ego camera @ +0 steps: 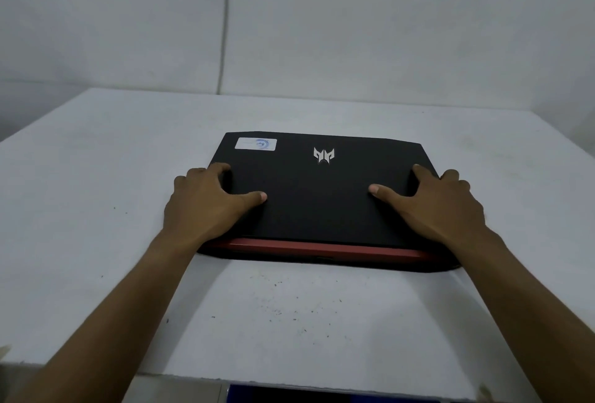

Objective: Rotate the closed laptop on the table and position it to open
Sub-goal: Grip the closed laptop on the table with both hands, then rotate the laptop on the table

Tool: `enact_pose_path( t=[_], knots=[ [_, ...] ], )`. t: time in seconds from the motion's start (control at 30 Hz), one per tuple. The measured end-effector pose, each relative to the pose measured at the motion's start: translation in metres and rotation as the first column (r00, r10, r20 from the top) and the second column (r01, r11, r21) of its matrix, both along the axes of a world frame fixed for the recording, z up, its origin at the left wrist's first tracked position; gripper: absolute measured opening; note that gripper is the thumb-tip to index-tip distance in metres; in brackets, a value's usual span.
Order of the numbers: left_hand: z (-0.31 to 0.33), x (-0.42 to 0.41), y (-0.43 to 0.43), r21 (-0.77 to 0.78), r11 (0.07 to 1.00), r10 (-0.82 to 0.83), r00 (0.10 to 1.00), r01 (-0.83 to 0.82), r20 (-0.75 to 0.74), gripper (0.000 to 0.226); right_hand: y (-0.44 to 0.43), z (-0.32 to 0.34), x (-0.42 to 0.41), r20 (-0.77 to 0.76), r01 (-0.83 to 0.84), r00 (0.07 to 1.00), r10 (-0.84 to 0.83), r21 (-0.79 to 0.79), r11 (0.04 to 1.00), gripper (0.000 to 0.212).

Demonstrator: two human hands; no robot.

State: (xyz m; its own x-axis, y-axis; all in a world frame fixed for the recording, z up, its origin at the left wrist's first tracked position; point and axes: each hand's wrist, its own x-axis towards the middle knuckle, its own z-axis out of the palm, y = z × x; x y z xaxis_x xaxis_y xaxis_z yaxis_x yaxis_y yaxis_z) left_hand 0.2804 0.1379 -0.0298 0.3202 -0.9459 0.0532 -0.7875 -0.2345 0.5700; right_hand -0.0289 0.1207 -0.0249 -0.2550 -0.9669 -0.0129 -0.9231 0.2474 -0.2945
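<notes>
A closed black laptop [318, 203] lies flat in the middle of the white table [96, 209]. Its lid bears a silver logo and a white sticker near the far left corner. A red strip, the hinge side, runs along the edge nearest me. My left hand [206, 200] grips the laptop's left side, thumb on the lid and fingers wrapped over the edge. My right hand [434, 200] holds the right side the same way, thumb lying on the lid.
A white wall [354, 32] rises behind the table, with a thin cable [224, 16] hanging down it. The table's front edge runs close to me, and a dark blue object [322, 394] shows just below it.
</notes>
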Motion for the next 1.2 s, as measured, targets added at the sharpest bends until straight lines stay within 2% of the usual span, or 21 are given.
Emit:
enact_pose_path(
  t=[0.1, 0.2, 0.33, 0.47, 0.6, 0.73, 0.97, 1.2],
  knots=[
    [-0.004, -0.014, 0.012, 0.004, 0.999, -0.035, 0.989, 0.035, 0.145, 0.082, -0.013, -0.002, -0.008, -0.022, -0.046, 0.999, 0.047, 0.008, 0.999, 0.102],
    [-0.011, -0.027, 0.019, 0.005, 0.998, -0.059, 0.965, 0.060, 0.255, 0.085, -0.038, -0.001, -0.019, 0.023, -0.100, 0.995, 0.100, -0.002, 0.995, 0.096],
    [-0.013, -0.032, 0.020, -0.044, 0.997, -0.048, 0.959, 0.063, 0.280, 0.088, -0.073, -0.001, -0.027, 0.079, -0.145, 0.986, 0.148, -0.041, 0.989, 0.093],
    [-0.013, -0.030, 0.018, -0.074, 0.995, -0.045, 0.954, 0.070, 0.297, 0.084, -0.095, 0.001, -0.030, 0.157, -0.202, 0.967, 0.201, -0.011, 0.979, 0.098],
    [-0.015, -0.027, 0.014, -0.100, 0.992, -0.051, 0.957, 0.083, 0.287, 0.080, -0.098, 0.000, -0.034, 0.214, -0.201, 0.956, 0.200, -0.020, 0.979, 0.108],
    [-0.013, -0.023, -0.005, -0.163, 0.979, -0.086, 0.969, 0.126, 0.232, 0.070, -0.092, -0.006, -0.041, 0.220, -0.136, 0.965, 0.142, -0.040, 0.990, 0.099],
    [-0.012, -0.014, -0.052, -0.227, 0.957, -0.152, 0.978, 0.183, 0.145, 0.042, -0.072, -0.011, -0.054, 0.199, 0.024, 0.980, -0.013, -0.050, 0.998, 0.103],
    [-0.015, -0.006, -0.064, -0.334, 0.939, -0.085, 0.996, 0.082, 0.005, 0.031, -0.048, -0.013, -0.052, 0.143, 0.110, 0.985, -0.101, -0.058, 0.992, 0.108]
  ],
)
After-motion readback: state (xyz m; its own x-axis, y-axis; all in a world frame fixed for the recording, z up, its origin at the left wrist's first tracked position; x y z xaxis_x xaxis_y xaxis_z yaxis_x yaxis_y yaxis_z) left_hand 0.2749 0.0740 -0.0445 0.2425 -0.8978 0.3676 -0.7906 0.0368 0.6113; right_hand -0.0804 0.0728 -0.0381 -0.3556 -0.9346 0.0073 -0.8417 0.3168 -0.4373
